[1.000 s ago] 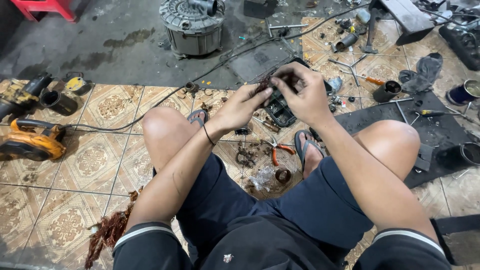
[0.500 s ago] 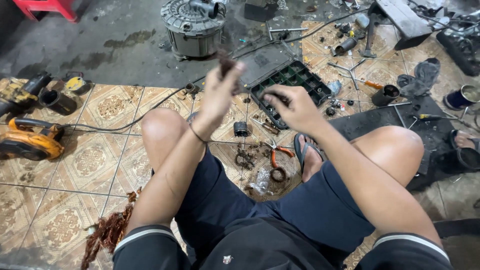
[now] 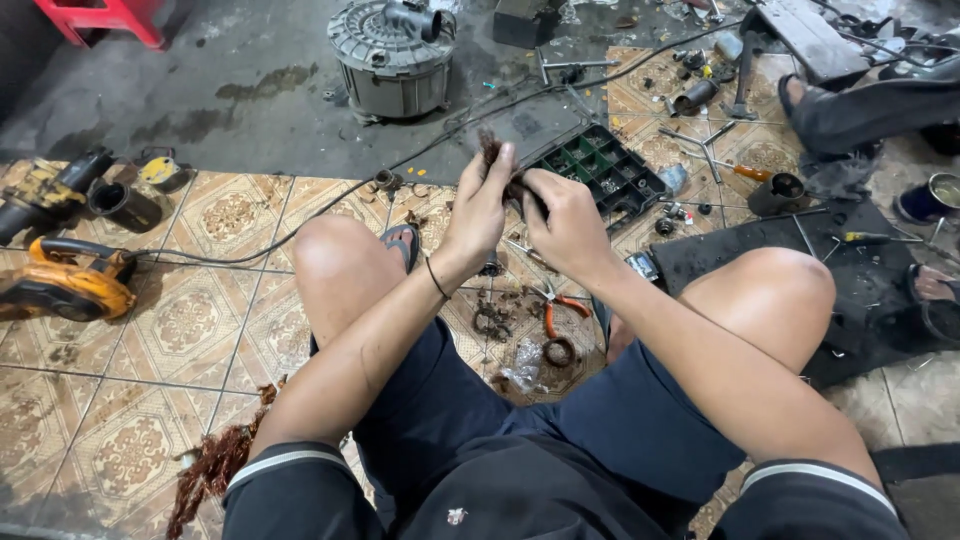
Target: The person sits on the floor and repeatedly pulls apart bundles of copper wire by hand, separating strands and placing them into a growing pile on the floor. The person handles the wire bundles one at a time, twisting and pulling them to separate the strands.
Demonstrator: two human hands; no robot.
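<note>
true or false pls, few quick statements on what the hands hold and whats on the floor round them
1. Both the left hand and right hand grip a small tuft of dark reddish-brown wire. True.
2. The dark green compartment parts tray lies shut. False: it lies open.
3. The orange-handled pliers lie on the tiled floor between the feet. True.
4. The orange power tool rests on the person's lap. False: it lies on the floor at left.
</note>
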